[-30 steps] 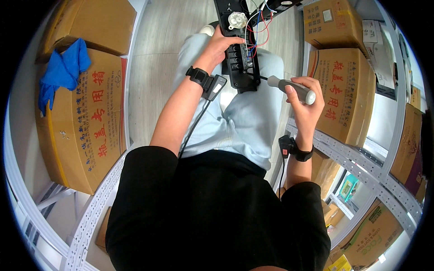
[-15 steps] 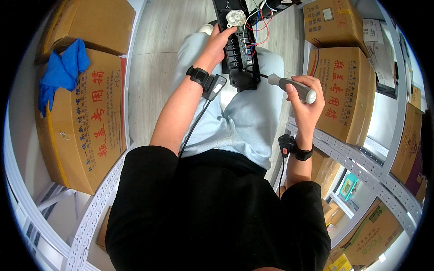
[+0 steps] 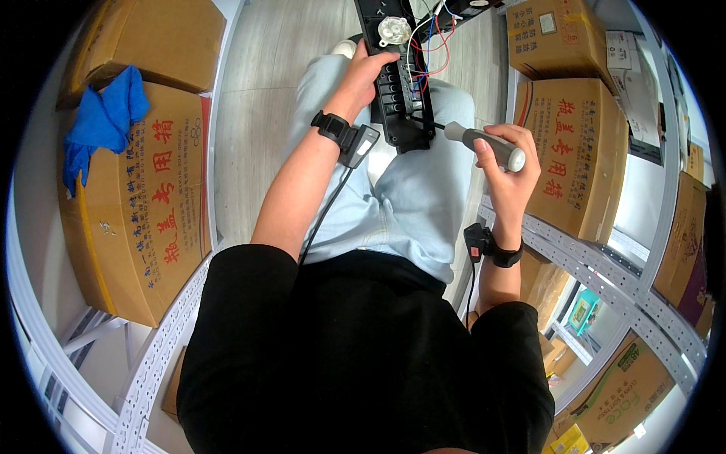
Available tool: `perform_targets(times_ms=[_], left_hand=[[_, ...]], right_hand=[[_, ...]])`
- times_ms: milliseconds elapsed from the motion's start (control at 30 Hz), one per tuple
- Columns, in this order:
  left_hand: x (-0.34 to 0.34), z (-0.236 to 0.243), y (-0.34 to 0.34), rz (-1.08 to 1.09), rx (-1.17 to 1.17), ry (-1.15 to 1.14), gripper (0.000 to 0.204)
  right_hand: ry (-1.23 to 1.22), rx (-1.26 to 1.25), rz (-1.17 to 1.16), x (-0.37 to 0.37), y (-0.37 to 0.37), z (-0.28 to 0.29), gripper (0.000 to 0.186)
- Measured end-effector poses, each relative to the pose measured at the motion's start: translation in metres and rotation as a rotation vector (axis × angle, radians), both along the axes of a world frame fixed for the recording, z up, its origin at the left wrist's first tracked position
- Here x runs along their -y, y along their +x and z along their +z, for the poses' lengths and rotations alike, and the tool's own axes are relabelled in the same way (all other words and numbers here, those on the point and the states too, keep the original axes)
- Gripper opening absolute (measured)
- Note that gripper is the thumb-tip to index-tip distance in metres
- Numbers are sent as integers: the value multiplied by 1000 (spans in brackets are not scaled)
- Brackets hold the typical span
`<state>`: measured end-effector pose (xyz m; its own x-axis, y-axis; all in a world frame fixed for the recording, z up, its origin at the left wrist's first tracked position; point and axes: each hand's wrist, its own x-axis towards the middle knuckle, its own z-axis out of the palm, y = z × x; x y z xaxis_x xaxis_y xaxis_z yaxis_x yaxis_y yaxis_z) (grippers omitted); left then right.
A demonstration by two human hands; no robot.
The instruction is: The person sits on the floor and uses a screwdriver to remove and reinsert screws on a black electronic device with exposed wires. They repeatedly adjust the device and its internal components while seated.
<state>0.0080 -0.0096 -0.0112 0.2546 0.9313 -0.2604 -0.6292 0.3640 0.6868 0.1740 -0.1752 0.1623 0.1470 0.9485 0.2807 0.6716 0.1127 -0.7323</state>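
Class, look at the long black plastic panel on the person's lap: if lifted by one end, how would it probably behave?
The black panel looks like rigid moulded plastic, so it would probably stay stiff. Its round white part and loose coloured wires sit at the far end, so that end may sag or snag. The left hand already steadies it, suggesting it slides on the lap.

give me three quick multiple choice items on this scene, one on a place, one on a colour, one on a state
1. Where does the blue cloth lie?
A. on the cardboard box at the person's left
B. on the person's lap
C. on the metal shelf at the right

2. What colour is the long panel on the lap?
A. white
B. black
C. yellow

3. What is the right hand doing?
A. resting open on the knee
B. gripping the grey-handled screwdriver
C. holding the cloth

Answers:
1 A, the cloth is draped over the box's top edge.
2 B, its body is black, with a white round part and red and blue wires.
3 B, the fingers wrap the handle while the left hand steadies the panel.
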Motion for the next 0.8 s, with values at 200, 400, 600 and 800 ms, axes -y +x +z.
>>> perform_targets(times_ms=[200, 400, 600, 800], left_hand=[[0, 0, 0, -10, 11, -3, 42], [0, -1, 0, -3, 17, 19, 41], [-1, -3, 1, 1, 11, 17, 41], [-1, -1, 2, 13, -11, 6, 41]], right_hand=[[9, 36, 24, -2, -1, 0, 23], [11, 103, 50, -5, -3, 3, 25], [-47, 118, 74, -11, -9, 15, 41], [-94, 493, -49, -16, -18, 28, 41]])
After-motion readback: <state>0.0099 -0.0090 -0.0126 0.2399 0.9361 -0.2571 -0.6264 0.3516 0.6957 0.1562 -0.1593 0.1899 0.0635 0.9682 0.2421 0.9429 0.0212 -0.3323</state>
